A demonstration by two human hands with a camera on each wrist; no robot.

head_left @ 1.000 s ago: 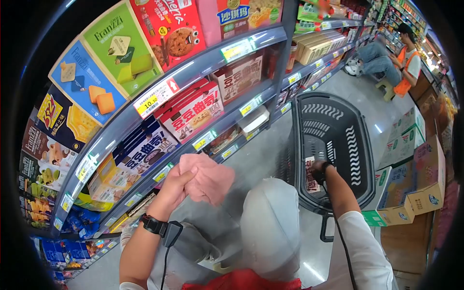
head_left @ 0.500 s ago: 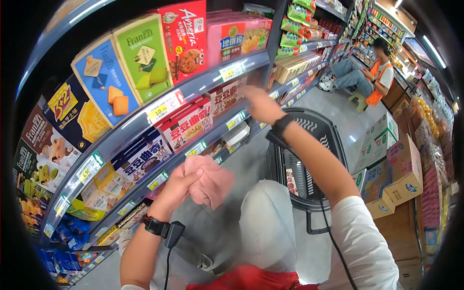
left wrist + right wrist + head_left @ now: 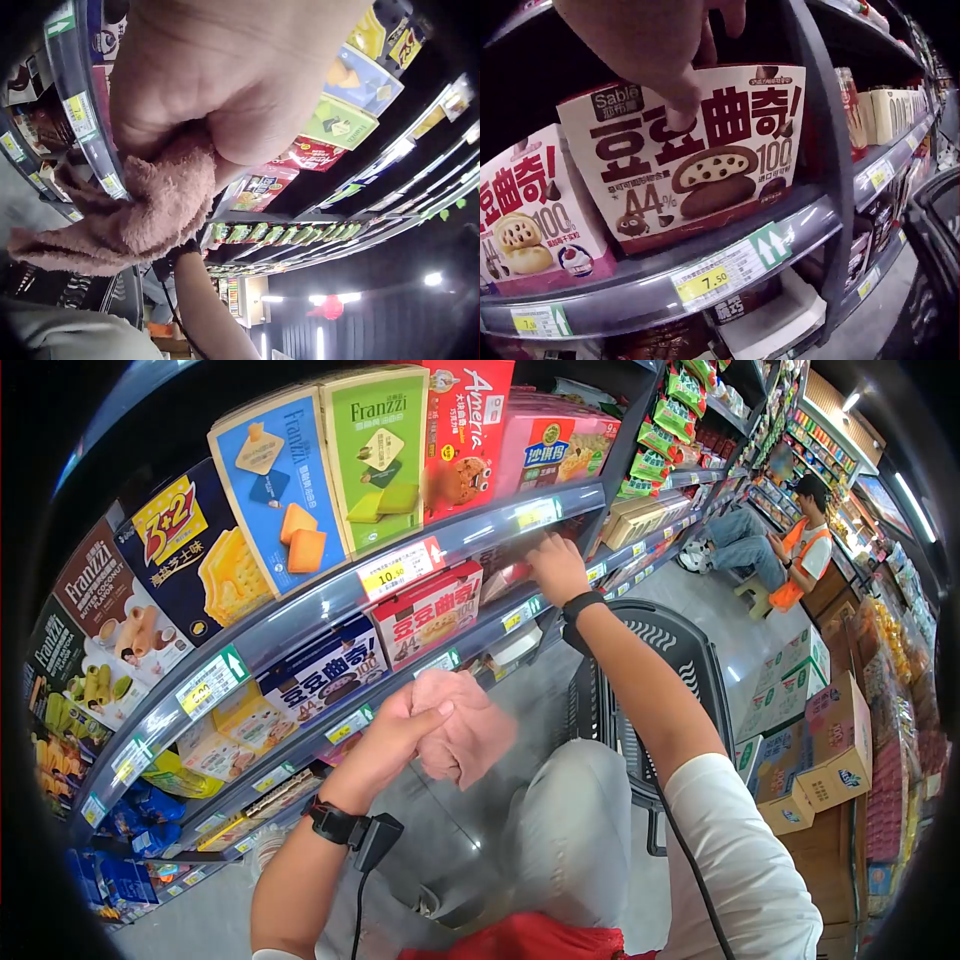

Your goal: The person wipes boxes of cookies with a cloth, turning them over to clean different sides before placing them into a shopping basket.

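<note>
Head view: my left hand (image 3: 395, 725) pinches the pink cloth (image 3: 465, 735). Left wrist: it trails in folds. Right wrist: my right hand (image 3: 649, 41) has its thumb on the Sablé cookie box (image 3: 694, 176), long axis along the shelf (image 3: 634, 283), front facing out; pinching, I can't tell.

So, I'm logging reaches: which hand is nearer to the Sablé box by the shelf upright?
The right hand: it is at the top of the Sablé box, thumb over the front. The left hand is apart from it, nearer the body, holding a pink cloth.

Shiny grey floor (image 3: 715, 605); dark shelving (image 3: 310, 610); bright strip light (image 3: 914, 506) overhead; brown cabinet (image 3: 825, 865) opposite.
</note>
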